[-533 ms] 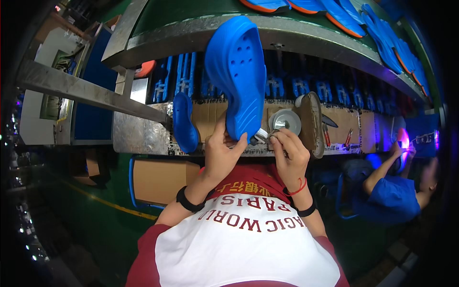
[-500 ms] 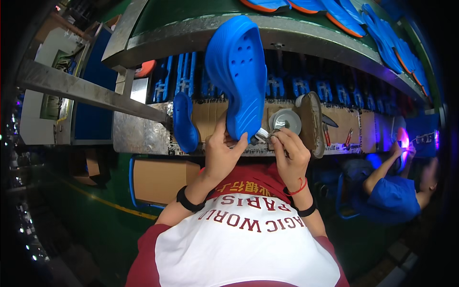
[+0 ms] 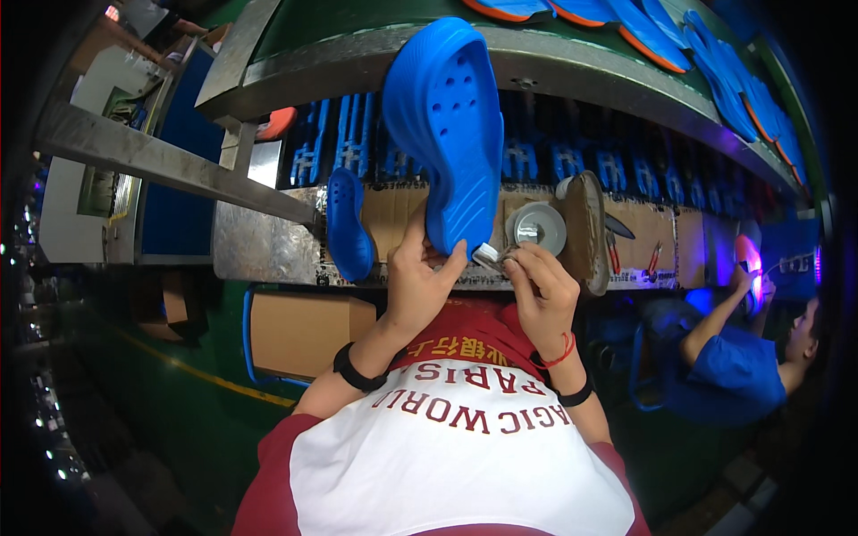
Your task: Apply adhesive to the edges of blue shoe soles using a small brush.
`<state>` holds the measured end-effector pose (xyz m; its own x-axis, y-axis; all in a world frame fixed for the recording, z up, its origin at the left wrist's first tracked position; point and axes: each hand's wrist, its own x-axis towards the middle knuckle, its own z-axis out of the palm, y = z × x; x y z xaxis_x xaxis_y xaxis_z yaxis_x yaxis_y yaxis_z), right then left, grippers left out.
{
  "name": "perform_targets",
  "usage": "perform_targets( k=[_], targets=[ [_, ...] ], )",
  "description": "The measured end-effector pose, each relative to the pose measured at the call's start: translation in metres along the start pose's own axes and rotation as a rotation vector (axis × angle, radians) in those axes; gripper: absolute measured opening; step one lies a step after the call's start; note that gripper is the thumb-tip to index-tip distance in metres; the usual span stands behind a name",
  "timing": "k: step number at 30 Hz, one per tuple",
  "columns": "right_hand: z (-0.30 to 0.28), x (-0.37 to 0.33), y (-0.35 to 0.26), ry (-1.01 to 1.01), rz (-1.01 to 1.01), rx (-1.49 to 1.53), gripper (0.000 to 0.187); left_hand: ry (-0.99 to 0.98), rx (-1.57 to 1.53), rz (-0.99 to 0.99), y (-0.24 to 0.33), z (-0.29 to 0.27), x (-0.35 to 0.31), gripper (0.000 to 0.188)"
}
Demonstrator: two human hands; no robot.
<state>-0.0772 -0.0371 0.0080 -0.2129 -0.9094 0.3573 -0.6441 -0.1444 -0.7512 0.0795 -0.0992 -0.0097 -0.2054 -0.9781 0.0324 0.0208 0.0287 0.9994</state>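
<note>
My left hand (image 3: 422, 281) is closed round the heel end of a blue foam clog (image 3: 460, 152), thumb on the near edge. The clog stands toe-up above the bench, its holed top and ridged insole showing. In my right hand (image 3: 542, 284), finger and thumb pinch a small white-tipped tool (image 3: 487, 255). Its white end lies against or very near the clog's heel; what kind of tool it is cannot be made out. A second blue clog (image 3: 347, 223) rests on the bench to the left. Just beyond my right hand sits a white bowl (image 3: 547, 226).
A brown-edged, shoe-sole-shaped piece (image 3: 585, 234) leans right of the bowl. Red-handled pliers (image 3: 654, 257) lie farther right on cardboard. Above runs a conveyor's metal rail (image 3: 572, 94) with blue-and-orange soles (image 3: 657, 45). A co-worker in blue (image 3: 737, 371) works at the right.
The clog has shifted very slightly up in the picture. The white end of the tool shows a little more beside the heel. Both hands keep their hold.
</note>
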Motion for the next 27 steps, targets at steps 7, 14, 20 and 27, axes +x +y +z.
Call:
perform_targets(
  k=[7,14,20,27],
  targets=[
    [0.002,-0.002,0.003,-0.001,0.105,0.13,0.009,0.002,-0.024,0.017,-0.006,0.001,0.002,0.058],
    [0.0,-0.004,0.014,0.051,0.152,0.184,0.01,-0.009,-0.054,-0.005,-0.002,0.006,0.013,0.056],
    [-0.026,0.0,0.019,0.3,0.294,0.327,0.012,-0.135,-0.159,-0.004,0.026,0.001,0.046,0.072],
    [-0.041,-0.002,0.035,0.368,0.322,0.345,0.01,-0.294,-0.339,-0.116,0.101,0.013,0.134,0.048]
  ],
)
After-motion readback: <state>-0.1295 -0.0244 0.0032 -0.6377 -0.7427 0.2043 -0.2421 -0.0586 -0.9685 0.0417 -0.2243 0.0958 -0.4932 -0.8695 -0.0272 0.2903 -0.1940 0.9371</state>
